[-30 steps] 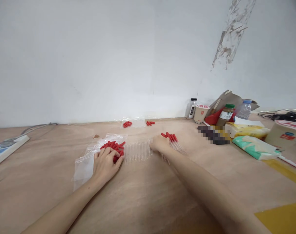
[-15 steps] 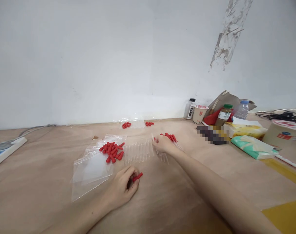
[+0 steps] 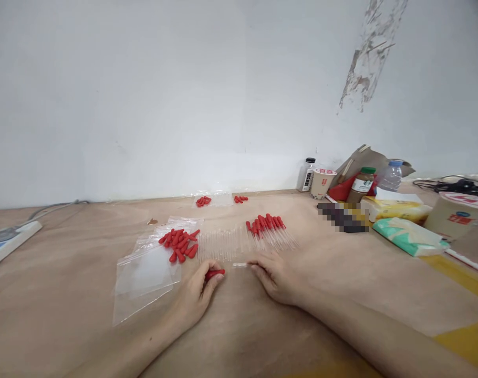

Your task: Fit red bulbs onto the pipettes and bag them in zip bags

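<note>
My left hand is closed around a red rubber dropper bulb, whose narrow neck points right. Opposite it, my right hand pinches a clear glass dropper tube, its free end toward the bulb but apart from it. Beyond my hands lies a row of clear tubes. To their right, several droppers with red bulbs fitted lie side by side. A pile of loose red bulbs rests on clear zip bags at the left.
Small groups of red bulbs lie on clear plastic near the wall. A power strip is at the far left. Bottles, a paper cup, a green tissue pack and a large paper tub stand at the right.
My right hand has come back from the tubes toward me, bringing one tube near my left hand. My left hand has shifted slightly and its bulb now points more level to the right.
</note>
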The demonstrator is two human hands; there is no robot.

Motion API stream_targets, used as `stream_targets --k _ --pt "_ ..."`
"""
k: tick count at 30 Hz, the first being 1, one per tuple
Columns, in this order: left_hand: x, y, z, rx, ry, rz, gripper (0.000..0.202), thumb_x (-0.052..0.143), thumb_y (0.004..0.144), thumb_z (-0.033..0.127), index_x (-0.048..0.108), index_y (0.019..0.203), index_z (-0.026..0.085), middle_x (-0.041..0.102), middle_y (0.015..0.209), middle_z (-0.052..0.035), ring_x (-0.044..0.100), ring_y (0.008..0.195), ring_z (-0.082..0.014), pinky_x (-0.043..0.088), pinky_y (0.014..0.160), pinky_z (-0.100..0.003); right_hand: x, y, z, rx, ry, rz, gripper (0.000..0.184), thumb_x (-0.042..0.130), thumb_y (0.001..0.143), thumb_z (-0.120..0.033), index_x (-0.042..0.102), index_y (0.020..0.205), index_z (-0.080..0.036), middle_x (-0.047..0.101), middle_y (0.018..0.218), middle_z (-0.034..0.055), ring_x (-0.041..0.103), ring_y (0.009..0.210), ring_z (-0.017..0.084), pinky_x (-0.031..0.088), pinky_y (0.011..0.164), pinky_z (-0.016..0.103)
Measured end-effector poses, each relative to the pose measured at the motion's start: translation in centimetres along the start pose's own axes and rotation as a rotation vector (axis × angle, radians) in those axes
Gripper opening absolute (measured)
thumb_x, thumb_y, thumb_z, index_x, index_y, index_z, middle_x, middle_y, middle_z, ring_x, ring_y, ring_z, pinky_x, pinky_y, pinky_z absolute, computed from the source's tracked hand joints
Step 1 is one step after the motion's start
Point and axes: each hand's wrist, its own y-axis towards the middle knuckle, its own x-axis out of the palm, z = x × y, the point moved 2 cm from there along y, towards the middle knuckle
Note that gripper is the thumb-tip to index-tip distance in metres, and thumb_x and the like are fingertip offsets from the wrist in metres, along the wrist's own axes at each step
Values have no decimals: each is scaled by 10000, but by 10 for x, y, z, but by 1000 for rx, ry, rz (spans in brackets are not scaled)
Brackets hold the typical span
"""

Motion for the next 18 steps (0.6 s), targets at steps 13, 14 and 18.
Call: stream_targets --k 13,14,18 --pt "6 -1 -4 -11 -127 10 168 425 881 323 518 959 208 627 817 -8 600 722 -143 474 651 -250 11 -4 -8 -6 -68 -44 199 409 871 -214 593 945 -205 679 839 15 570 702 128 299 756 310" --pt "6 -2 -5 -5 -120 15 183 436 877 326 524 993 215 637 871 -11 608 765 -148 477 676 -252 11 -4 -7 -7 -63 -45 201 415 869 -215 599 949 -213 681 840 12 572 704 129 296 754 311" --pt "5 -3 -4 28 -60 -19 191 444 879 319 580 985 236 651 807 22 610 703 -134 470 643 -226 12 -2 -5 -44 -63 -39 228 418 876 -235 624 972 -256 692 847 2 570 686 129 280 775 325"
